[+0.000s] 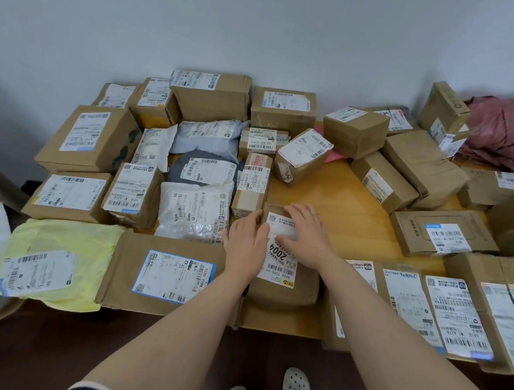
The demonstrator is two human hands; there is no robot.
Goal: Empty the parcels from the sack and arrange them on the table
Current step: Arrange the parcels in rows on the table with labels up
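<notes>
A rounded brown parcel (285, 286) with a white label reading 2004 lies on the wooden table (342, 202), near its front edge. My left hand (245, 240) lies against the parcel's left side and label. My right hand (308, 236) lies palm down on the parcel's far end, fingers spread. Many brown boxes and plastic mailers cover the table around it. A crumpled pink sack (509, 133) lies at the far right corner by the wall.
A flat box (168, 274) and a yellow mailer (57, 258) lie to the left along the front edge. Labelled flat parcels (456, 312) lie to the right. A white mailer (191, 217) and a narrow box (252, 182) sit just behind my left hand. Bare wood shows mid-table.
</notes>
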